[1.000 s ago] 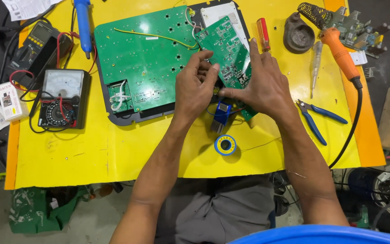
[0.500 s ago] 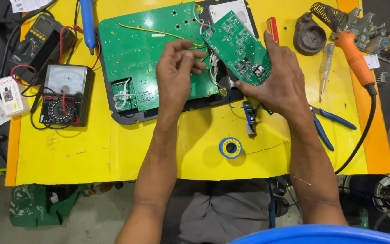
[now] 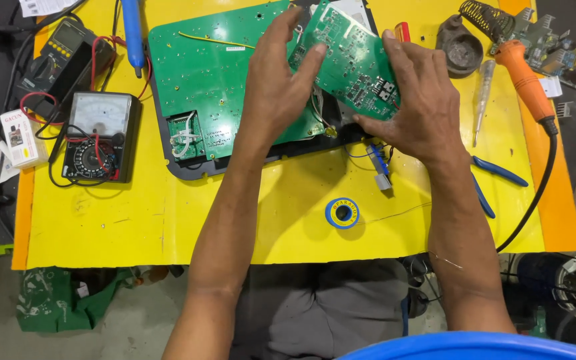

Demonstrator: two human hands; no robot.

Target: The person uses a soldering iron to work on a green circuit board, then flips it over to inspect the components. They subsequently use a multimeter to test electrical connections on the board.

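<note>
— Above the top middle of the yellow table (image 3: 168, 220), found what?

— Found the small circuit board (image 3: 351, 63), lifted and tilted, partly overlapping the right end of the large circuit board (image 3: 215, 73). Not resting flat on anything visible.

— Gripped how?

— Clamped from both sides. Left hand (image 3: 278, 87) closed on the left edge, thumb and fingertips pressed to the green face. Right hand (image 3: 421, 107) wrapped round the lower right corner, thumb underneath. Hands kept apart by the width of the board itself.

— Step in hand, as judged?

— Judged as lifting and turning the small circuit board for inspection, with the large circuit board left seated in its black housing (image 3: 188, 170).

— Tethered at all?

— Appeared so. Pale wires (image 3: 318, 110) seen running beneath the raised edge; exact end points hidden by the left hand.

— Requirements for any next move?

— Called for a two-handed hold by the edges, a slow tilt, and slack kept in those wires. Called also for a free hand before reaching any tool.

— Tools within reach?

— Orange soldering iron (image 3: 525, 77) and screwdriver (image 3: 481, 110) to the right, blue pliers (image 3: 495, 173) just beside the right wrist, blue solder reel (image 3: 342, 213) nearer the body, dial meter (image 3: 98, 137) well off to the left. None touched.
</note>
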